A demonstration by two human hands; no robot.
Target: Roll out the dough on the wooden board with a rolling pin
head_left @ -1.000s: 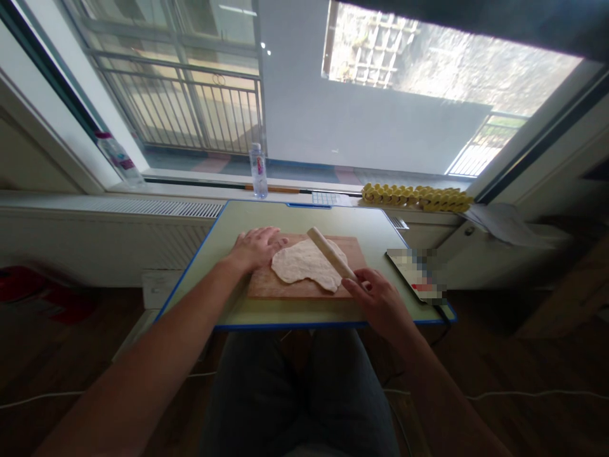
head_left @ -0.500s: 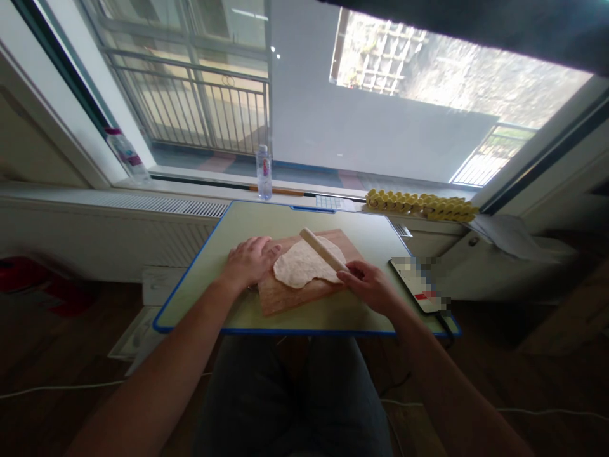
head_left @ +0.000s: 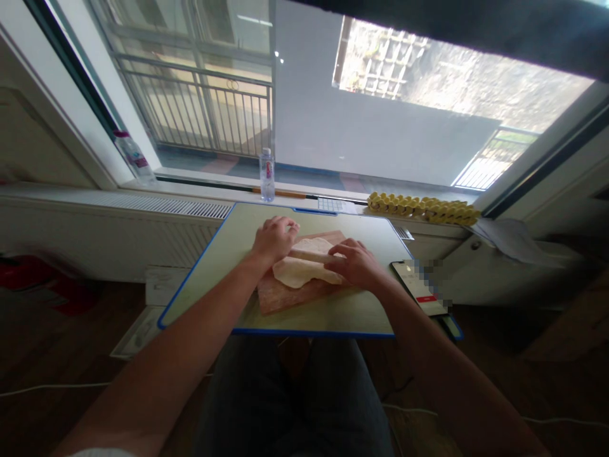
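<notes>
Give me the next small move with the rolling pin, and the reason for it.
Probably roll the rolling pin lightly toward the person: it lies across the flattened dough, with the right hand on its right end and the left hand by its left, and the dough's near edge looks uneven, with an inward notch.

Rolling pin (head_left: 310, 256) lies crosswise on the flattened dough (head_left: 295, 275); left hand (head_left: 276, 239) is positioned at the pin's left end; right hand (head_left: 356, 261) is at the right end, fingers curved; dough rests on a wooden board (head_left: 280, 301), set askew on the blue-edged table (head_left: 366, 312); upright bottle (head_left: 267, 181) stands beyond.
</notes>
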